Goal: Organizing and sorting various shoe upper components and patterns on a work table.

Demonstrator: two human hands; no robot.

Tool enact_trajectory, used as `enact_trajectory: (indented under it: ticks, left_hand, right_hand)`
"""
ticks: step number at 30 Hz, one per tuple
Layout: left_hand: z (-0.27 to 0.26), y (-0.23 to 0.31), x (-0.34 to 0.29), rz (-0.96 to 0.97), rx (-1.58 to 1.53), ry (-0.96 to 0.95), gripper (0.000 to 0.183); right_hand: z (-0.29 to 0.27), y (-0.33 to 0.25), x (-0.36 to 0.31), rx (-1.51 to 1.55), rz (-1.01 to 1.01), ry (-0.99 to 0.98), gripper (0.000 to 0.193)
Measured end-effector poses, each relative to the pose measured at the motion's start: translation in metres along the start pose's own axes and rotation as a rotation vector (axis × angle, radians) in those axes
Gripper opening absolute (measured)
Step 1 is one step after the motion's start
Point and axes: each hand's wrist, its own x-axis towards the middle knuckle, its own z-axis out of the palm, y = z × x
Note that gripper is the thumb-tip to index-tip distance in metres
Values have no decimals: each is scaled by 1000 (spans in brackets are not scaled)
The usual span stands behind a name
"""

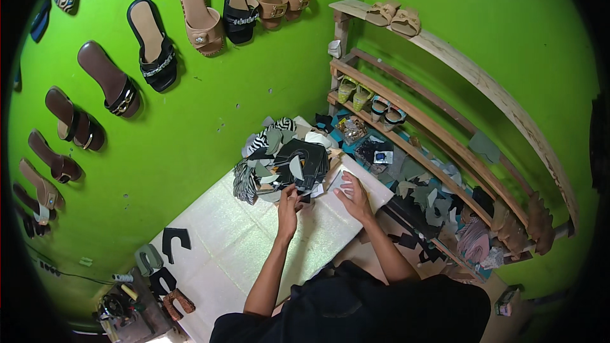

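My left hand (290,203) is at the near edge of a heap of cut material scraps (260,174) on the white table. Its fingers are loosely bent and apart, and I see nothing held in them. Black cut pieces (304,160) lie stacked on top of the heap, with a pale grey half-round scrap (296,168) over them. My right hand (354,198) is just right of the heap, over the table's right part, its fingers spread and nothing in its grip. Zebra-striped scraps (245,183) hang at the heap's left side.
The white table (222,241) carries black, green and brown U-shaped pieces (176,242) at its left edge. Beside them stands a sewing machine (117,305). A wooden rack (438,127) with sandals and scraps stands right. Slide sandals (152,44) hang on the green wall.
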Motion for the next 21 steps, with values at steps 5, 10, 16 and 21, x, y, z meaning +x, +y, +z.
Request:
enact_trajectory:
  ticks: [5, 10, 16, 21]
  left_hand:
    - [11, 0, 37, 10, 83, -5, 46]
    - [17, -16, 82, 99, 209, 80, 42]
    - [36, -25, 119, 150, 349, 247, 38]
    - [58, -11, 135, 112, 548, 258, 33]
  right_hand:
    - [1, 12, 45, -41, 10, -36, 69]
    - [8, 23, 99, -36, -2, -116, 68]
    - [17, 42, 155, -77, -51, -231, 69]
    - [23, 62, 192, -245, -134, -304, 64]
